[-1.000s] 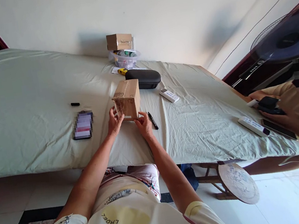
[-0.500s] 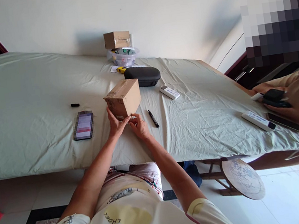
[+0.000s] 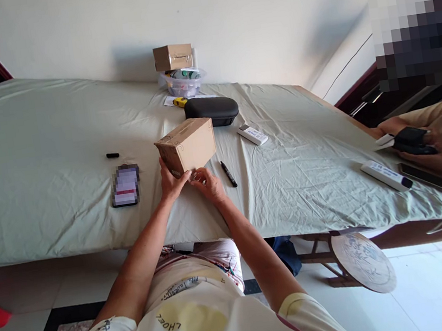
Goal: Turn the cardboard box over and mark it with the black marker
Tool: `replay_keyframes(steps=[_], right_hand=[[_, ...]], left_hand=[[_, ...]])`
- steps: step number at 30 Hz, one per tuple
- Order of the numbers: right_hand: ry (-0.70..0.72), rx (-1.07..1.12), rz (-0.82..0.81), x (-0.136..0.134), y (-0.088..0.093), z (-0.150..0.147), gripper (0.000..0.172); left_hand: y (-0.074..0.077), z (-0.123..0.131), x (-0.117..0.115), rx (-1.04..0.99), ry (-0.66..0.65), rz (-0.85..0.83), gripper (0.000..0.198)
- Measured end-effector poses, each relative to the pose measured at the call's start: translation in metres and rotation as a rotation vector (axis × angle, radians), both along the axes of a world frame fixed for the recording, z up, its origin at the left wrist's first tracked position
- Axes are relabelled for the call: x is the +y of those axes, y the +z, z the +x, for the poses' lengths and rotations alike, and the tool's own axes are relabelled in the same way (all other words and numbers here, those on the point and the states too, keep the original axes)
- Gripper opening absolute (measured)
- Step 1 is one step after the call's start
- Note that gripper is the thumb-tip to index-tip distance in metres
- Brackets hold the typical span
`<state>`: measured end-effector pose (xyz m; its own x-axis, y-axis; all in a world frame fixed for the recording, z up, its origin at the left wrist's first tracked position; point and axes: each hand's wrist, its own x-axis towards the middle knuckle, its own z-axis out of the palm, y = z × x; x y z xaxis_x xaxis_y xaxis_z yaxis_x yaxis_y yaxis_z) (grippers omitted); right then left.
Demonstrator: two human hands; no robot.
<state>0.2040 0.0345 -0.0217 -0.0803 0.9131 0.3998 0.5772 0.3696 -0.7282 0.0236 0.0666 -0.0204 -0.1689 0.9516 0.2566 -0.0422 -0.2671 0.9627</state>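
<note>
A brown cardboard box [image 3: 195, 144] rests on the cloth-covered table, tilted slightly at its near end. My left hand [image 3: 171, 184] grips that end, fingers along the left side and thumb at the lower front edge. With fingers curled and pinched, my right hand [image 3: 209, 185] is at the box's lower near corner; whatever lies between those fingertips is too small to make out. To the right of it lies an uncapped black marker [image 3: 229, 173]. A small black cap [image 3: 112, 155] and a blurred phone [image 3: 125, 185] lie left of the box.
Behind the box are a black case [image 3: 211, 111], a yellow tape measure [image 3: 180, 102] and a plastic tub [image 3: 185, 85] topped by another box [image 3: 173, 56]. A white device [image 3: 253, 134] lies to the right. Another person's hands [image 3: 415, 143] hold a black object at the far right.
The box has turned a little, its far end swinging right and showing more of its right side. Fingers and a white item have come into view at the far left.
</note>
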Motion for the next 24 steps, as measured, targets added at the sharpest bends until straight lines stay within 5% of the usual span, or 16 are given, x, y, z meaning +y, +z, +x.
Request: replay_keyframes(steps=[7,15,20,24], right_hand=[[-0.327,-0.013,-0.004,0.02,-0.017,0.044,0.031],[-0.55,-0.113,-0.151,0.024,-0.023,0.048,0.064],[-0.445,0.163,0.008,0.023,-0.014,0.05,0.061],[-0.355,0.354,0.179,0.016,-0.003,0.047,0.06]], left_hand=[[-0.008,-0.008,0.01,-0.045,-0.071,0.054,0.132],[-0.006,-0.025,0.015,0.083,-0.219,0.042,0.126],[0.0,-0.039,0.015,0.097,-0.339,0.062,0.115],[0.006,-0.042,0.014,0.122,-0.267,0.089,0.098]])
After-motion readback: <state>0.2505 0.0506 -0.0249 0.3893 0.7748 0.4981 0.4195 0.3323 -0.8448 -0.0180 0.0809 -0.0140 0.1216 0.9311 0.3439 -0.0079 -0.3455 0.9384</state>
